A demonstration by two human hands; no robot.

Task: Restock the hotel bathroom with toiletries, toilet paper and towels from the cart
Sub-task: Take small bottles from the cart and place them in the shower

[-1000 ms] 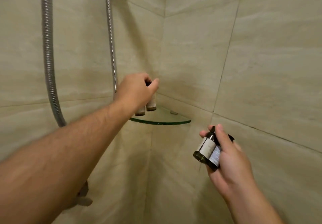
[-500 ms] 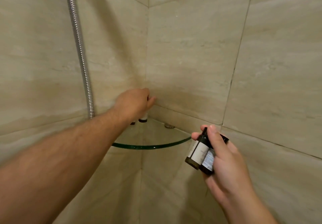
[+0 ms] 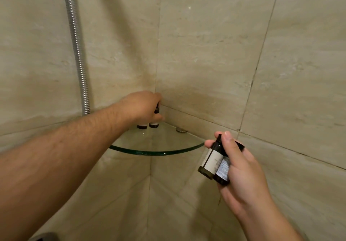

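**Two bottles at the shelf corner, two more held near**

Nearest, at the lower right, the right hand (image 3: 241, 177) grips a pair of dark bottles (image 3: 213, 163) side by side. The thumb lies across their necks and the fingers curl behind them. Both bottles carry pale labels and dark caps, and they tilt with the caps up and away and the bases toward the lower left. They are held in the air, just beside the right end of the shelf's curved edge. Whether the fingertip there touches the glass cannot be told.

At the bottom left edge a dark, blurred shape shows, too unclear to name.

Farther in, the glass corner shelf (image 3: 155, 153), quarter-round with a green edge, sits where the two tiled walls (image 3: 206, 53) meet. A small metal bracket (image 3: 181, 130) sits on the shelf's far right edge, against the right wall.

At the far corner of the shelf the left hand (image 3: 142, 107), on a bare forearm reaching in from the left, curls its fingers over two small bottles (image 3: 141, 126). They stand upright and close together, with their dark bases on the glass. Only the bases, a band of pale label and one dark cap between the fingers show.

A ribbed metal shower hose (image 3: 76, 44) hangs down the left wall and passes behind the forearm.
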